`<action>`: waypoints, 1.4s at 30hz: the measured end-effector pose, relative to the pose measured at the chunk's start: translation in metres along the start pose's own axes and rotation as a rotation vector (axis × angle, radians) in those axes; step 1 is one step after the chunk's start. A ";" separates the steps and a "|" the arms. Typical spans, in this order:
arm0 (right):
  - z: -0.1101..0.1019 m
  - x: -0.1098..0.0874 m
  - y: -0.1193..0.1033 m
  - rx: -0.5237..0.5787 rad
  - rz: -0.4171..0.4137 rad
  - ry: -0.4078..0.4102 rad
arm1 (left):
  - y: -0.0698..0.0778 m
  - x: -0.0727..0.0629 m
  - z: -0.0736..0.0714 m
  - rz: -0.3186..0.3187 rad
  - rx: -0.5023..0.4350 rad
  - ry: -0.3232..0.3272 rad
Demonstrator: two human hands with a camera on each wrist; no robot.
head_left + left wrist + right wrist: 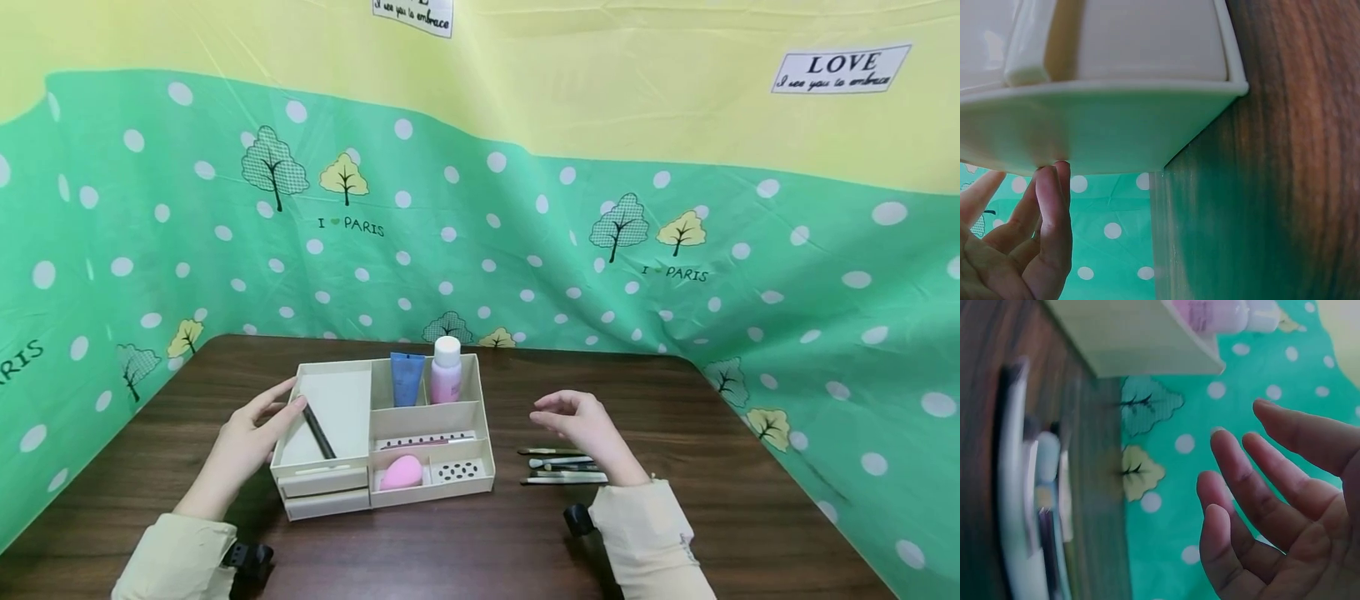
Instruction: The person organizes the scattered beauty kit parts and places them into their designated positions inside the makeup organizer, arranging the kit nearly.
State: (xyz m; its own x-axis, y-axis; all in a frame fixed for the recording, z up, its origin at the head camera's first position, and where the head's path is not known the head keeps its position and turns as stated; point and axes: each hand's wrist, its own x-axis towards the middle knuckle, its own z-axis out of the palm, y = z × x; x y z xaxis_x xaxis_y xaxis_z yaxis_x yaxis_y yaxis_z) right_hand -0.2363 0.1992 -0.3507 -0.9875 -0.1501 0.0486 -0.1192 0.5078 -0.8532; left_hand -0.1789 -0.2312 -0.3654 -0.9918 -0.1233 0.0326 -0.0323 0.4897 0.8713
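My left hand [247, 433] rests against the left side of a cream desktop organizer [337, 387]. In the left wrist view, its fingertips [1054, 167] touch the organizer's side wall, and in the head view the thumb lies at the top edge by the end of a black pen-like stick [318, 432]. That stick lies slanted on the organizer's flat top. To the right, my right hand [588, 425] hovers over several makeup brushes [562, 479] lying on the table. Its fingers are loosely bent and hold nothing, as the right wrist view also shows.
The organizer's compartments hold a blue tube [407, 379], a pink bottle [446, 377] with a white cap, a thin stick [438, 442] and a pink sponge [402, 472]. Two drawers [327, 503] sit at its front left. A green and yellow curtain [525, 225] hangs behind the dark wooden table [420, 554].
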 end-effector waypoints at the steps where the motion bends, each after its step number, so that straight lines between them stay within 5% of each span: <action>1: -0.001 0.001 0.002 -0.009 0.002 -0.007 | 0.000 0.000 0.000 -0.002 0.001 -0.001; 16: -0.012 0.006 0.033 -0.170 0.069 -0.032 | -0.001 -0.001 -0.001 0.014 0.007 0.009; 33: -0.017 0.006 0.049 -0.239 0.071 -0.135 | -0.001 0.000 -0.002 0.008 0.002 0.006; 42: -0.015 0.007 0.055 -0.265 0.069 -0.119 | 0.001 0.000 -0.001 0.017 0.014 0.005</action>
State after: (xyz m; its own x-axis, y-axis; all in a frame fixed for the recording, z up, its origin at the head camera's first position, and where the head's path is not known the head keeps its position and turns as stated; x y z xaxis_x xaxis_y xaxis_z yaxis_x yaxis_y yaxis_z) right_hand -0.2513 0.2387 -0.3895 -0.9770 -0.1978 -0.0797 -0.0902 0.7219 -0.6861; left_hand -0.1787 -0.2316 -0.3642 -0.9916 -0.1196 0.0496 -0.0175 0.5035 0.8638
